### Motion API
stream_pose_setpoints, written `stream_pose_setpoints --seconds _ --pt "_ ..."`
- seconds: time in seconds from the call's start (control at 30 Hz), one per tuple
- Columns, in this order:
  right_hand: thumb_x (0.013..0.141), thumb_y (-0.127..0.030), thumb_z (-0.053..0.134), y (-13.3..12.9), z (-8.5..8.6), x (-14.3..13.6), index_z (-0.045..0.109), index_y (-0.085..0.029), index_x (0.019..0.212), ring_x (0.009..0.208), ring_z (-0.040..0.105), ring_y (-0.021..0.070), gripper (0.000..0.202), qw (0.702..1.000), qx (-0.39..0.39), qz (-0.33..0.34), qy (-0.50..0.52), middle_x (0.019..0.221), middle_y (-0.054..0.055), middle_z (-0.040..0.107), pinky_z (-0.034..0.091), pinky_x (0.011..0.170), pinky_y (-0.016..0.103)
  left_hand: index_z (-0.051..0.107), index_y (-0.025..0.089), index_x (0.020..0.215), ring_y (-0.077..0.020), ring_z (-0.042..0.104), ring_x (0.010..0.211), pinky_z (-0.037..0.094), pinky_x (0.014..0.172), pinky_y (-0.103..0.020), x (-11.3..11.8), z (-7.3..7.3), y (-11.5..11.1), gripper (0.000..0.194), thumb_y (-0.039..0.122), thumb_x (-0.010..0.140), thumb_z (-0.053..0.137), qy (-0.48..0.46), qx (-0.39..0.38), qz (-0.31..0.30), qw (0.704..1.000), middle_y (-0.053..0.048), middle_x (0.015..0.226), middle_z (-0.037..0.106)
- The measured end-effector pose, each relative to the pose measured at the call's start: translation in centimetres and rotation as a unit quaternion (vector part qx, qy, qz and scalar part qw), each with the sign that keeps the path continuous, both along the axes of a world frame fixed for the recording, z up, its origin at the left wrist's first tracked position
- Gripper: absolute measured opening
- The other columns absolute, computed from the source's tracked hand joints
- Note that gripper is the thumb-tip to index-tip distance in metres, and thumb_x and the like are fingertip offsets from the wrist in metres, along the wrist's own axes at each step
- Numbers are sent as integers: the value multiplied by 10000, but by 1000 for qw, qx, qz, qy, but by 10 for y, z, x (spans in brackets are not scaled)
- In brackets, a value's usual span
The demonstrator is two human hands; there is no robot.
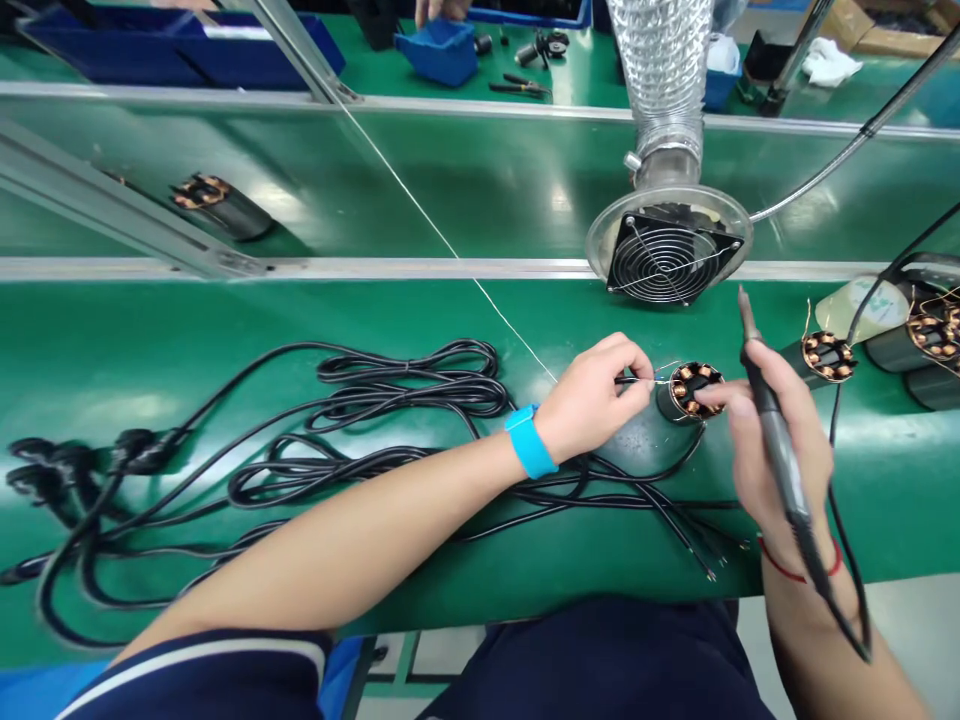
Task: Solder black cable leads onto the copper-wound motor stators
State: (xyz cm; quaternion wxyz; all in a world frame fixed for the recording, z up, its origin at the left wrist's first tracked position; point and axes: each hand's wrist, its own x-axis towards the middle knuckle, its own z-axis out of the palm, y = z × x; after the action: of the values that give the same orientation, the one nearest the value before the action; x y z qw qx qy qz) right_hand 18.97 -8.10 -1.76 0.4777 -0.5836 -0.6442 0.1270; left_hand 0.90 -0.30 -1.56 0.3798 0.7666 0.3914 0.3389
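My left hand (600,395), with a blue wristband, pinches the stripped end of a black power cable (625,379) against the left side of a motor stator (679,410). A thin pale wire, which looks like solder wire (435,228), slants down from above and passes out of sight at this hand. The stator lies on the bench, its ring of copper coils facing up. In my right hand (787,440) is a soldering iron (772,430), tip pointing up and away from the stator. One finger of that hand reaches onto the coils.
Looped black cables (405,375) with plugs (135,450) cover the bench's left side. More stators (829,358) lie at the right. A fume extractor fan (667,258) hangs beyond the hands. Another stator (225,208) sits behind the metal rail. At the top, another person's hand touches a blue bin (439,50).
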Motion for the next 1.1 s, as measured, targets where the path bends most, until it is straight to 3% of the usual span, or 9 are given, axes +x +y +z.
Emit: stream_pose_setpoints --seconds 0.17,0.33,1.1 --pt "891 -264 624 -21 -10 6 644 -240 1190 705 643 193 301 993 121 -14 2 835 28 688 517 663 374 526 162 695 -108 494 675 398 625 -242 3 1 -4 123 59 762 532 18 -2 18 1000 14 740 524" --pt "844 -195 626 -25 -23 7 648 -194 1026 602 555 153 182 979 203 32 18 740 14 599 468 543 328 516 163 680 -105 500 665 401 612 -243 5 1 -5 131 56 754 535 18 3 29 999 18 727 529" --pt "809 -152 631 -19 -26 4 660 -152 965 569 546 132 158 971 223 74 41 731 15 593 426 488 298 492 172 670 -103 506 672 414 622 -235 6 1 -4 157 40 747 527 14 18 36 999 23 707 541"
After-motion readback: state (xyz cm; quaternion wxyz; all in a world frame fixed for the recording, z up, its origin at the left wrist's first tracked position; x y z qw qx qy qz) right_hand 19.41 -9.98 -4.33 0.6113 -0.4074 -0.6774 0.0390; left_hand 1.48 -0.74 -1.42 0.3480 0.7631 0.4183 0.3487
